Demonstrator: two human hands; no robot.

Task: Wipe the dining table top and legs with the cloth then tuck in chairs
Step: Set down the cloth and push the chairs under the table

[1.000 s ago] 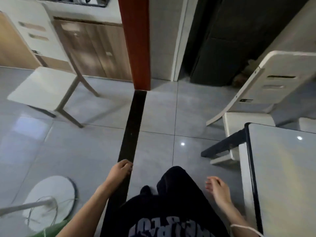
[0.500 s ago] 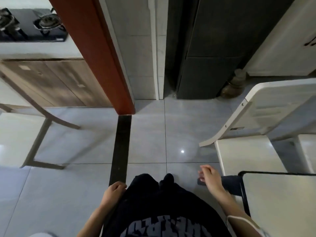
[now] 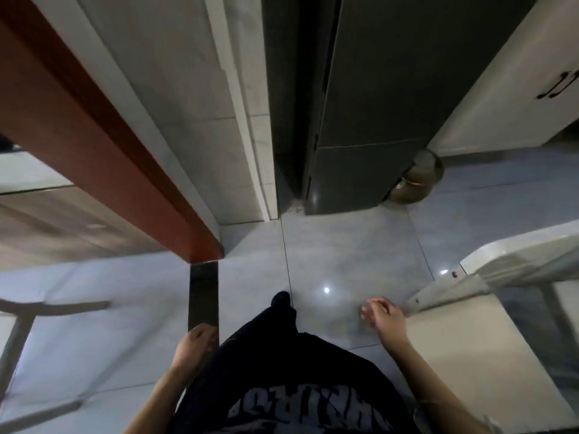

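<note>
Over the grey floor tiles (image 3: 329,245), two bare hands hang empty. The left hand (image 3: 195,343) is at the hip, fingers loosely curled together. The right hand (image 3: 383,317), fingers loosely bent and slightly apart, is just beside one white chair (image 3: 454,339) at the right. Blurred grey legs of a second chair (image 3: 18,333) stand far left.

pale block lettering (image 3: 300,408) on black shirt (image 3: 282,355), upside down, cut off at btm edge, can't be read
</note>
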